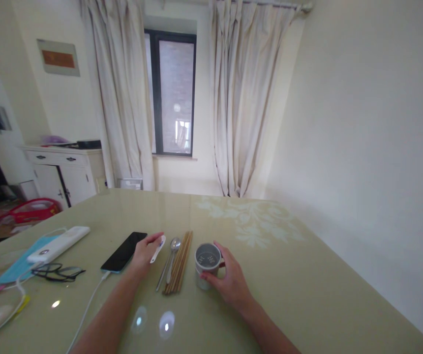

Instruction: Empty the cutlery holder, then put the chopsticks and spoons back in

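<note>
My left hand (148, 253) has its fingertips on a small white spoon (158, 250), pinching it close to the tabletop. To the right of that spoon lie metal spoons (175, 245), partly overlapping. Beside them is a bundle of several wooden chopsticks (179, 265), laid lengthwise. A grey utensil holder (207, 268) with small holes in its bottom stands upright on the table. My right hand (229, 275) is wrapped round its right side, thumb at the front and fingers behind. The holder has nothing inside.
A black phone (125, 251) on a white cable lies left of my left hand. Further left are eyeglasses (58, 272), a white power strip (59, 244) and a blue face mask (23, 260). The glossy table (300, 295) reaches toward a wall at right.
</note>
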A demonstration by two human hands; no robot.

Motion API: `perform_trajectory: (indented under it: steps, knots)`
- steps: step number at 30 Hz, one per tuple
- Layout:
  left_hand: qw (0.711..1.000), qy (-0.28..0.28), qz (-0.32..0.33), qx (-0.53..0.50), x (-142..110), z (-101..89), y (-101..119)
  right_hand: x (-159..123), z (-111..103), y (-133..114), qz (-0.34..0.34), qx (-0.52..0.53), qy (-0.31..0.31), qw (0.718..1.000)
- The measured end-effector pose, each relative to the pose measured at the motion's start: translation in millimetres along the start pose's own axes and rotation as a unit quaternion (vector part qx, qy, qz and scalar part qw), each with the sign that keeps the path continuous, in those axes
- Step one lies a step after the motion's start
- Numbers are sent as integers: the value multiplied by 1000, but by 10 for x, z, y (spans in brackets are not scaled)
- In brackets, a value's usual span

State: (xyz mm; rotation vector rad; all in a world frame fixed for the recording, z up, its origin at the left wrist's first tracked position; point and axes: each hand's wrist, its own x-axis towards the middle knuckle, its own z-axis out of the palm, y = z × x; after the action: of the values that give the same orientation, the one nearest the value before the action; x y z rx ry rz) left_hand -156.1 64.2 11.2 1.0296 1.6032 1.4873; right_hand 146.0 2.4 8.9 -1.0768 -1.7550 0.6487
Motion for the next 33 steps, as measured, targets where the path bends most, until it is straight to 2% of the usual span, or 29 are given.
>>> perform_trajectory:
  steps: [3, 8, 16, 21, 24, 27, 29, 33]
  knots:
    - [997, -45, 15, 58, 87, -35, -76, 15, 18, -57, 17, 20, -7, 1000]
    - [975, -42, 81, 205, 180, -12, -127, 100, 64, -159, 29, 53, -37, 997]
    - [953, -53, 109, 278, 49, 80, -116, 278, 222, -275, 49, 16, -56, 997]
    - [944, -43, 128, 300, -44, 91, -127, 339, 366, -272, 48, -8, -39, 998]
    - [938, -69, 181, 287, -105, 105, -157, 367, 457, -255, 34, -17, -26, 999]
    - [905, -153, 265, 296, -150, 116, -193, 386, 530, -233, 23, -31, -18, 999]
    - [877, -200, 298, 318, -170, 116, -223, 384, 572, -211, 27, -43, -8, 999]
    - [830, -237, 341, 374, -217, 125, -293, 344, 646, -148, 48, -88, 38, 994]
